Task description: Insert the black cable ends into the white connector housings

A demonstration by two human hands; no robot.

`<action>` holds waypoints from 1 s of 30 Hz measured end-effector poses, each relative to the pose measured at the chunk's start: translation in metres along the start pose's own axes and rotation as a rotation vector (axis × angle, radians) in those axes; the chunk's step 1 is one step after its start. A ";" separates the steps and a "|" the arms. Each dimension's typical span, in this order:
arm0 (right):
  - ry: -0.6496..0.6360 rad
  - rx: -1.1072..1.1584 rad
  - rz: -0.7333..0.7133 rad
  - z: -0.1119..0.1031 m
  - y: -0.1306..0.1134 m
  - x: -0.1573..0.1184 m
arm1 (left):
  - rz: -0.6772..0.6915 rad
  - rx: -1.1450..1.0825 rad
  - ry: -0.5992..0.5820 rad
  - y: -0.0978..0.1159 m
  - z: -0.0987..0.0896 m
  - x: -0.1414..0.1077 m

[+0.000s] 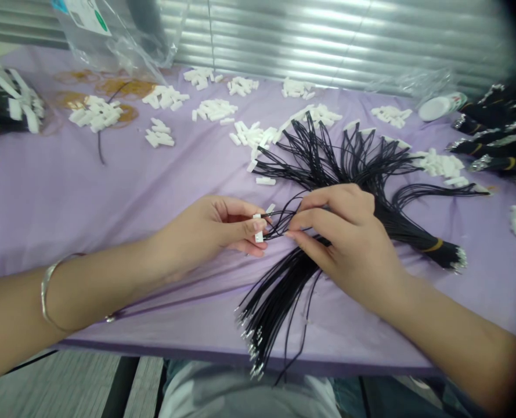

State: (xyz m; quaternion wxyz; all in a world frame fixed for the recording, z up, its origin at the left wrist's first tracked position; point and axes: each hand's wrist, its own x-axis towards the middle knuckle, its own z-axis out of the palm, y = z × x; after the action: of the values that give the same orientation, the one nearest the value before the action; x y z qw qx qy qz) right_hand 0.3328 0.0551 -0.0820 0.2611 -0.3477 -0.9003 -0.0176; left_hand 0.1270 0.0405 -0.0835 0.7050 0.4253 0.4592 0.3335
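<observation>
Between the thumb and fingers of my left hand [231, 226] is a small white connector housing [258, 228] with several thin black wires running out of its right side. My right hand [336, 226] pinches at those black wires [279, 223] just right of the housing; its fingertips are close together. Below my right hand lies a loose fan of black wires [275, 307] with bare metal terminals at the table's front edge. Behind it spreads a larger bundle of black wires [349, 157], many ending in white housings, tied by a yellow band [434, 245] near its terminal end.
Small piles of white housings [94, 113] dot the purple tablecloth [153, 174]. More wire bundles [501, 128] lie at the right and a dark bundle [5, 98] at far left. A clear plastic bag [122, 35] stands by the blinds. A white round container [440, 106] lies back right.
</observation>
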 end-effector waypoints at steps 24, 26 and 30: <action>0.089 0.385 0.129 0.009 -0.016 0.001 | 0.037 0.041 0.012 -0.002 0.004 0.000; 0.092 0.380 0.119 0.009 -0.016 0.001 | 0.037 0.013 0.019 -0.003 0.004 0.000; 0.109 0.383 0.100 0.011 -0.016 0.001 | 0.034 -0.028 0.024 -0.005 0.003 0.002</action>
State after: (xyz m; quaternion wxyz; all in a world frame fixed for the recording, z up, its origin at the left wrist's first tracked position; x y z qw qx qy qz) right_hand 0.3165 0.0459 -0.0882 0.3713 -0.3343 -0.8534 0.1484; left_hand 0.1309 0.0389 -0.0881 0.6996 0.4190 0.4557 0.3568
